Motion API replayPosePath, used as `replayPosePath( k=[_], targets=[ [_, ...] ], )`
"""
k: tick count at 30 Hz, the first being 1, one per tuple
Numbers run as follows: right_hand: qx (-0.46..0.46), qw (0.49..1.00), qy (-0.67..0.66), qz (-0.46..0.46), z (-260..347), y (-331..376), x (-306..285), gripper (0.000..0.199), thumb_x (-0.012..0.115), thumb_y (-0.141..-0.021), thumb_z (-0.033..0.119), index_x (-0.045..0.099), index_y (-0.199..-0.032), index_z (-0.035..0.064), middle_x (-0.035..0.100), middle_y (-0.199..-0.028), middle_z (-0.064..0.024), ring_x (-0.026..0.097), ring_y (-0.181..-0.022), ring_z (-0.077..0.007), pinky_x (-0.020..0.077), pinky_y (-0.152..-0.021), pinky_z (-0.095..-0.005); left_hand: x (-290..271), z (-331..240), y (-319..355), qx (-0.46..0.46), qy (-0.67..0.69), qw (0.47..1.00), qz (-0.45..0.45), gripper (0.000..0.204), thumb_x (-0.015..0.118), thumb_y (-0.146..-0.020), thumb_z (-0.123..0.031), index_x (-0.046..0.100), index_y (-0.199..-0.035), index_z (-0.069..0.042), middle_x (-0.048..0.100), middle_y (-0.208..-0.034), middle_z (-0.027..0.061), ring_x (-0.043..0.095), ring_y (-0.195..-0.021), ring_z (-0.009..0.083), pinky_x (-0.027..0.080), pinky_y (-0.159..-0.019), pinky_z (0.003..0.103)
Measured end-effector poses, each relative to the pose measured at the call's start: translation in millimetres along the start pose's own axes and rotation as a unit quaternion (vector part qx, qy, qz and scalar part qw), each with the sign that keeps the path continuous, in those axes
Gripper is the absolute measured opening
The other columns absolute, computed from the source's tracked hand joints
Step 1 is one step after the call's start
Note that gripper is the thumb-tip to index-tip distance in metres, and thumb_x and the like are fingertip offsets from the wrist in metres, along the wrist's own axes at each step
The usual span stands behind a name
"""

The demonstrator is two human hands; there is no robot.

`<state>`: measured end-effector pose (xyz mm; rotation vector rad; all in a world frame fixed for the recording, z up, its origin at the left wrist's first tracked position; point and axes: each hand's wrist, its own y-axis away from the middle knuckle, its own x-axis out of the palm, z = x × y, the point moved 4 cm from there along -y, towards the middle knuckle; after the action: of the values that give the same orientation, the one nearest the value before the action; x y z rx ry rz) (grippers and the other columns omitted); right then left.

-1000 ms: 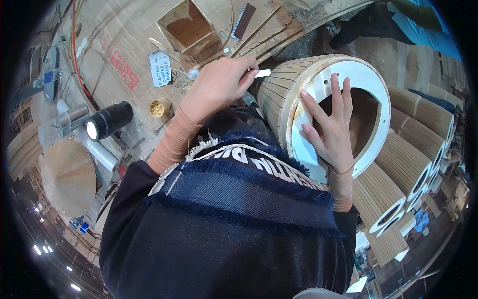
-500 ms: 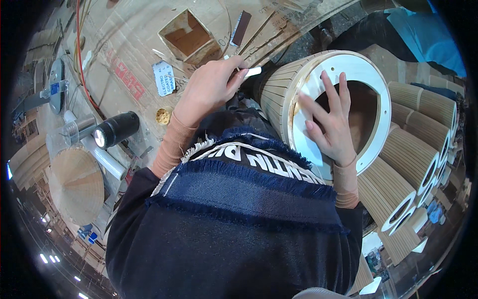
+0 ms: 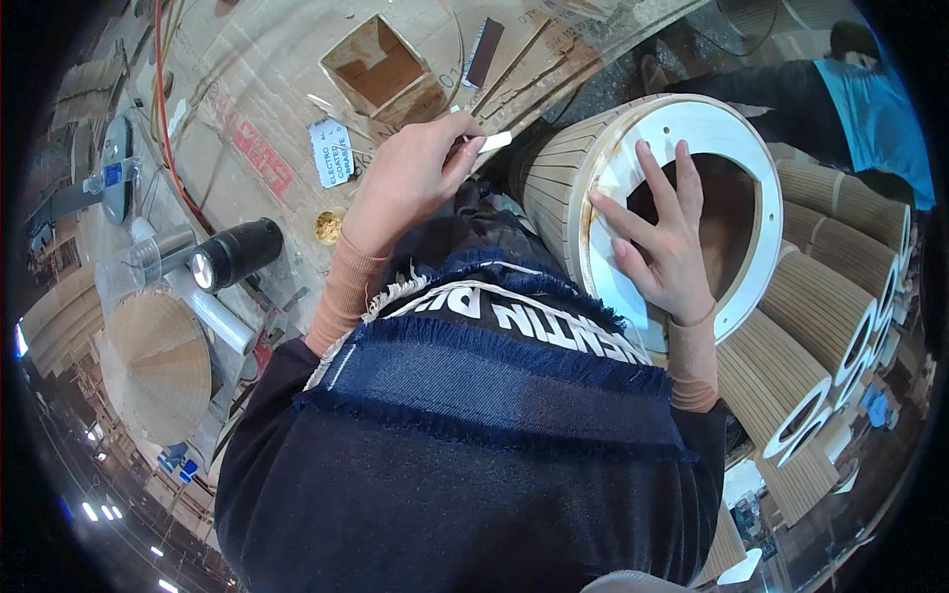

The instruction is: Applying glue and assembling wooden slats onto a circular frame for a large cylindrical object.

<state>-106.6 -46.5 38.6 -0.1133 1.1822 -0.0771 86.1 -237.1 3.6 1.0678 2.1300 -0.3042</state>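
My left hand (image 3: 415, 178) is closed, thumb against bent fingers, around a small white flat piece (image 3: 495, 142) whose end sticks out to the right; the rest of it is hidden. My right hand (image 3: 667, 232) has its fingers spread, the index fingertip touching the white end ring (image 3: 753, 267) near its left edge. That ring caps a wooden-slatted cylinder (image 3: 556, 163) lying tilted beside my lap, its round opening facing me. Brownish smears (image 3: 593, 212) mark the seam between ring and slats. A small cup of yellowish paste (image 3: 329, 227) stands near my left wrist.
An open wooden box (image 3: 381, 74), a printed abrasive sheet (image 3: 330, 153) and a dark sanding strip (image 3: 482, 52) lie on the cardboard-covered table. A black flask (image 3: 237, 254) and a conical hat (image 3: 155, 366) are at left. Several slatted cylinders (image 3: 820, 296) lie at right. Another person (image 3: 870, 119) is at upper right.
My right index finger, blurred before, now rests sharply on the ring's left edge. My left hand and the white piece have shifted slightly left. The person at upper right shows more.
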Motion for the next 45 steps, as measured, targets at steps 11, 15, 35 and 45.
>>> replayPosePath(
  k=[11,15,35,45],
  targets=[
    [0.035,0.999,-0.016,0.028,2.3,-1.4,1.2,0.044,0.059,-0.086,0.038,0.068,-0.125,0.0205,0.033,-0.155,-0.0176,0.014,-0.147,-0.0441,0.0159,-0.117,-0.0537,-85.3,40.7,16.8,-0.085,-0.024,0.980,-0.180,0.015,0.059,-0.094,-0.018,0.065,-0.100,-0.005,0.069,-0.074,0.0121,0.069,-0.069,0.0220,0.049,-0.062,0.031],
    [0.046,0.998,-0.037,-0.015,0.5,-2.0,-4.9,0.053,0.057,-0.087,0.040,0.060,-0.133,0.0142,0.034,-0.155,-0.0182,0.015,-0.147,-0.0448,0.0153,-0.117,-0.0542,-135.9,95.3,46.2,-0.162,-0.077,0.939,-0.293,0.015,0.061,-0.094,-0.021,0.068,-0.099,-0.008,0.073,-0.081,0.0077,0.071,-0.076,0.0223,0.051,-0.064,0.032],
    [0.098,0.976,-0.073,-0.180,-35.7,8.9,-29.8,0.056,0.054,-0.088,0.036,0.056,-0.135,0.0059,0.043,-0.149,-0.0158,0.022,-0.147,-0.0370,0.0179,-0.118,-0.0493,2.6,189.1,-139.1,-0.052,-0.438,0.863,0.249,0.022,0.061,-0.084,-0.017,0.072,-0.100,-0.005,0.070,-0.101,0.0210,0.067,-0.099,0.0349,0.053,-0.084,0.042],
    [0.087,0.973,-0.067,-0.205,-48.3,18.1,-32.2,0.050,0.056,-0.089,0.030,0.057,-0.135,0.0123,0.045,-0.147,-0.0128,0.027,-0.145,-0.0353,0.0249,-0.116,-0.0490,17.6,220.3,-140.3,-0.108,-0.398,0.878,0.245,0.031,0.055,-0.090,-0.024,0.071,-0.103,-0.001,0.067,-0.110,0.0240,0.065,-0.105,0.0361,0.052,-0.087,0.044]
  ],
)
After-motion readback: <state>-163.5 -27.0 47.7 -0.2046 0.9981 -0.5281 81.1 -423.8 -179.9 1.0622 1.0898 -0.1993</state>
